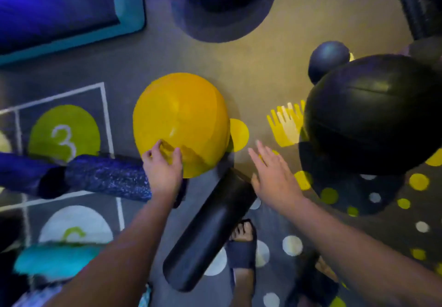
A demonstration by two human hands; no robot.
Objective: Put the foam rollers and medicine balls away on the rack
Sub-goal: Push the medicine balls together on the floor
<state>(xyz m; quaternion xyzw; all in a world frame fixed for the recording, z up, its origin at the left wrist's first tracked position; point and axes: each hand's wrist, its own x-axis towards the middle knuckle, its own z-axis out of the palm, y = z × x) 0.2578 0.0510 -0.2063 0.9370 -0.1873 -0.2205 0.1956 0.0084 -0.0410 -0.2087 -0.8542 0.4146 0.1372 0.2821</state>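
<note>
Landmark: we use the big round yellow ball (181, 122) on the grey printed floor (134, 67) to say where things are.
Risk one: we think the yellow ball could roll away, because only our left fingertips (177, 152) touch its near side.
Risk two: the smooth black foam roller (210, 230) lies just near of the yellow ball, by our sandalled foot (241, 242), so we could trip on it or kick it.
Risk three: the big black ball (373, 115), right of the yellow ball, could get bumped by our right arm.
Left hand (162, 170): it reaches forward, palm down, fingers curled onto the yellow ball's near edge. It touches but does not hold it yet.
Right hand (272, 173): it is flat and spread wide, holding nothing, in the air between the yellow ball and the big black ball.
Other task things: a speckled blue foam roller (107, 177) lies left of the yellow ball, under our left wrist. A small dark blue ball (328, 61) sits far right of it.
Rack: we cannot see it here.
</note>
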